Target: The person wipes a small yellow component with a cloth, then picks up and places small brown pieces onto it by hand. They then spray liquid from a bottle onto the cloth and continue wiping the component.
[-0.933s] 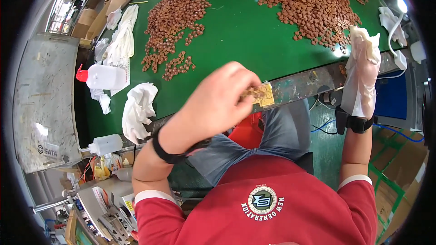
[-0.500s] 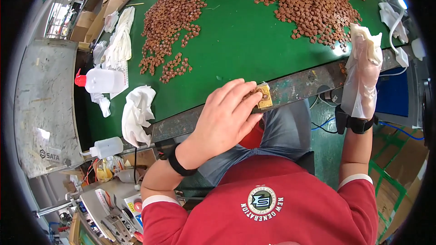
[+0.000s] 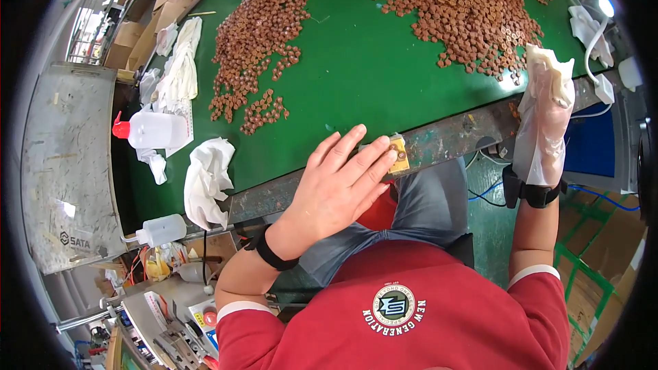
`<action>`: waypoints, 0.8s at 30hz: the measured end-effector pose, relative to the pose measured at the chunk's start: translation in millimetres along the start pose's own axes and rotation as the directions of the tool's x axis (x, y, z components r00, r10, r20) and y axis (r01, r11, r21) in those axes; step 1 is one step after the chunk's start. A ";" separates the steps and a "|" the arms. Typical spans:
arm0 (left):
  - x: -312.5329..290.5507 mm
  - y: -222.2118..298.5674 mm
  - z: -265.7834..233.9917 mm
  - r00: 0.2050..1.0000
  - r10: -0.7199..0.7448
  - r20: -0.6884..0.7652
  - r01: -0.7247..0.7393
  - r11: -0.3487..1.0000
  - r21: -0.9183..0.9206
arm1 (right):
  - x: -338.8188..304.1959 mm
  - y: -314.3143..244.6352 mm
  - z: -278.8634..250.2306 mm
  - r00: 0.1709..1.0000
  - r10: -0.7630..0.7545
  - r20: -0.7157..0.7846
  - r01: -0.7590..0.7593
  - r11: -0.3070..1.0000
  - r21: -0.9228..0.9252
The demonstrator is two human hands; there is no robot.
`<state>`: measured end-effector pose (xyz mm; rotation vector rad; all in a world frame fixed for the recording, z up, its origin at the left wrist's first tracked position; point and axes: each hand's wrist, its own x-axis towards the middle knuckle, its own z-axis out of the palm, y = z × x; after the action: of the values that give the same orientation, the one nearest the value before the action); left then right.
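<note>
Head: yellow block [image 3: 400,158] lies partly beneath left grip [image 3: 334,190].

yellow block [image 3: 402,162], reddish-brown pieces [image 3: 466,14], green tabletop [image 3: 343,75], red shirt [image 3: 315,329]

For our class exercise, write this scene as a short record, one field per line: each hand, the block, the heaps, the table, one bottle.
Left hand: palm down, fingers extended over the yellow block; contact unclear
Right hand: inside a translucent covering; grip unclear
Yellow block: near table edge, partly hidden
Heaps: small brown pieces, left heap, right heap
Table: green top
Bottle: red cap, left side
</note>
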<state>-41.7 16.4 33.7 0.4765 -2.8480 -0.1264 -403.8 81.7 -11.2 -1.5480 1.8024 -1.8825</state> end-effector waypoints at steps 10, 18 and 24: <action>16.4 21.5 7.2 0.994 -0.076 -0.075 0.066 0.990 -0.121 | -1.1 -8.0 5.4 0.994 -0.110 0.015 0.110 0.993 0.040; 21.9 32.2 16.9 0.990 -0.134 0.040 0.135 0.990 -0.050 | 0.5 -16.2 11.9 0.999 -0.032 -0.033 0.034 0.998 0.058; 5.2 28.3 16.0 0.992 -0.118 0.042 0.121 0.990 -0.074 | 1.8 -5.5 4.5 0.998 0.041 -0.052 -0.037 0.997 0.074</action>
<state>-59.3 42.0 23.0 0.6345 -2.8379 -0.2680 -398.5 79.0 -6.8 -1.4412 1.7502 -1.9662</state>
